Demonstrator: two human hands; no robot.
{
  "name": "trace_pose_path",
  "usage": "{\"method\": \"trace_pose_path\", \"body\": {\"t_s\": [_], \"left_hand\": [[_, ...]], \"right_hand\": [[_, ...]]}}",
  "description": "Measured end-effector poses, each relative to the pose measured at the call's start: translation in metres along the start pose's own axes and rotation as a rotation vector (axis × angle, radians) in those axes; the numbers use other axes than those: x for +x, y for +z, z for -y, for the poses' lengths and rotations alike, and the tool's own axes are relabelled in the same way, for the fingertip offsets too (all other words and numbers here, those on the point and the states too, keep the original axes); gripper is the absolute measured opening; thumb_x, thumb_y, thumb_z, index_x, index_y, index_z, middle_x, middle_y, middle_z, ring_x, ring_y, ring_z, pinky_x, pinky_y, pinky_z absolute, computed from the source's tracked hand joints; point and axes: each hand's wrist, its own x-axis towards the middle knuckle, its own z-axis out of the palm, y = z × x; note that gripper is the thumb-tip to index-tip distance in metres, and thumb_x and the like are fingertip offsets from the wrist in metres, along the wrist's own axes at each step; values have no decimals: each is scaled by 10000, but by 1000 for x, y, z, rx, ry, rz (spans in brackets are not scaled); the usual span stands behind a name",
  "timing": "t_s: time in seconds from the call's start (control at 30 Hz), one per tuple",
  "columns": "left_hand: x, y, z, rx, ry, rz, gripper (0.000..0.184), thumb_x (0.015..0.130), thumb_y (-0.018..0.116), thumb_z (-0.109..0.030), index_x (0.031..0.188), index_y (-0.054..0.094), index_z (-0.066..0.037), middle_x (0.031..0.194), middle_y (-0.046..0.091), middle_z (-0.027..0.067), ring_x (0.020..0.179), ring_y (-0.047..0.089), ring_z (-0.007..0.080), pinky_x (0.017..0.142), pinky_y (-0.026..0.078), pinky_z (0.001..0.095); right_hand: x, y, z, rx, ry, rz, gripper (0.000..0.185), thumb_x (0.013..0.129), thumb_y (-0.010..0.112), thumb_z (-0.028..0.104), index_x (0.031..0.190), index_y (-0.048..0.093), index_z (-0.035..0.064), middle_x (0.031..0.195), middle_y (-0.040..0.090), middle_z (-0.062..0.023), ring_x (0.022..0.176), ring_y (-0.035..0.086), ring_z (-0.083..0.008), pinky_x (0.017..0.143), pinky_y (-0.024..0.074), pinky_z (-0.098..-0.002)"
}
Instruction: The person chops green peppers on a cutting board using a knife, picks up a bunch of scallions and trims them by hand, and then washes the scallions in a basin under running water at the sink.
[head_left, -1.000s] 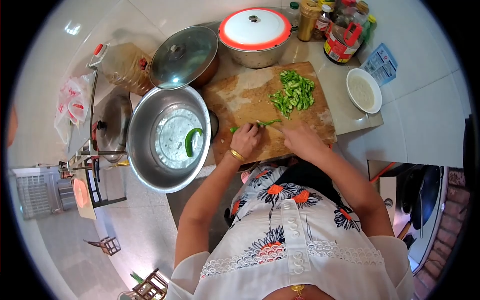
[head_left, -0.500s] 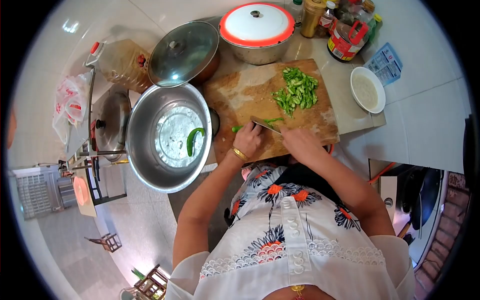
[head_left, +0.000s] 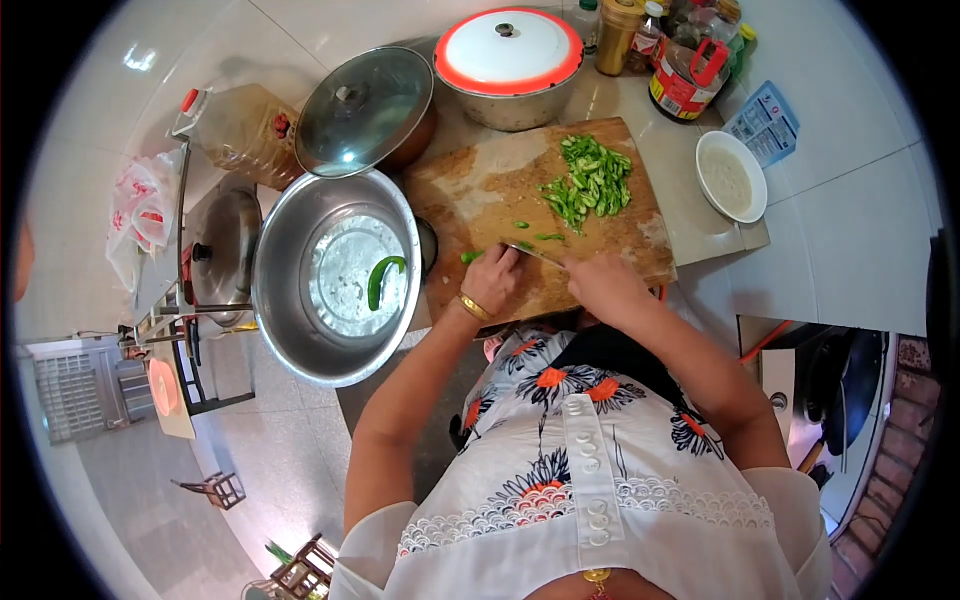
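On the wooden cutting board point(head_left: 480, 190), my left hand point(head_left: 490, 280) presses down on a green chili pepper point(head_left: 470, 257), whose end shows past the fingers. My right hand point(head_left: 608, 288) is closed round the handle of a kitchen knife point(head_left: 538, 255). The blade lies right against my left fingertips. A few freshly cut pepper pieces point(head_left: 549, 237) lie just beyond the blade. A pile of sliced green pepper point(head_left: 590, 182) covers the board's far right part. One whole green chili pepper point(head_left: 380, 281) rests in the metal basin point(head_left: 270, 300) to the left.
Behind the board stand a glass-lidded pan point(head_left: 365, 110) and a white-lidded pot with a red rim point(head_left: 508, 65). A large oil jug point(head_left: 240, 130) is at the back left. Sauce bottles point(head_left: 685, 85) and a white bowl point(head_left: 732, 180) of pale liquid sit on the right.
The knife blade has turned and come nearer the left fingers. Small pepper pieces now lie separate beyond it. The view has shifted slightly.
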Motion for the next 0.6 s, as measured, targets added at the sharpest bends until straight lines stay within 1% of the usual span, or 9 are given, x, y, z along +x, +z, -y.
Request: {"method": "trace_pose_path", "body": {"t_s": [0.03,0.1,0.13,0.2,0.3,0.33,0.37,0.47,0.6], "left_hand": [[-1,4,0,-3,-1,2,324,666,493,-120,963,570,-14,945,487,77,846,489,223,623,461,301],[-3,9,0,-18,-39,-27,227,660,514,-120,849,619,-53,944,496,49,881,478,218,653,457,312],[-3,10,0,-19,-39,-26,227,660,514,-120,849,619,-53,944,496,49,881,478,218,653,457,312],[-2,8,0,-24,-26,0,303,669,494,-119,940,575,-8,942,489,57,834,488,214,626,460,302],[1,3,0,7,1,58,299,669,496,-124,938,572,-18,938,490,56,811,489,197,617,459,291],[2,0,0,11,10,56,299,669,496,-124,938,572,-18,938,490,56,811,489,197,617,459,291],[5,-3,0,33,16,44,292,666,498,-123,931,573,-27,928,494,51,801,488,189,613,458,285],[15,5,1,75,-3,11,301,653,507,-115,936,577,-41,897,504,45,806,501,188,631,460,283],[27,3,-5,25,-26,-109,313,648,514,-100,949,585,-50,885,545,45,843,533,195,675,466,279]], "right_hand": [[-1,0,4,-52,7,1,231,744,468,135,920,556,14,714,585,-204,700,584,-349,639,461,-432],[1,2,8,-103,15,4,216,758,452,134,899,567,16,720,591,-201,710,595,-336,630,470,-416],[3,5,9,-51,2,-40,207,761,446,130,885,567,17,723,594,-194,711,594,-341,632,470,-422],[11,11,9,2,-7,-89,200,763,440,126,872,568,18,727,598,-187,713,594,-345,634,469,-427],[28,12,5,41,-5,-84,222,780,427,159,906,552,26,788,600,-185,767,587,-347,673,458,-438],[31,9,4,92,67,-16,233,784,428,179,917,546,29,818,595,-185,793,579,-349,696,449,-442],[32,7,3,142,138,52,245,788,429,198,928,540,32,849,590,-186,819,571,-350,720,440,-445],[23,4,-11,221,248,-45,268,793,425,232,935,539,34,870,578,-203,837,558,-355,733,434,-440],[12,0,-24,226,172,-115,254,790,424,217,906,543,25,858,578,-205,822,556,-364,715,434,-452]]}}
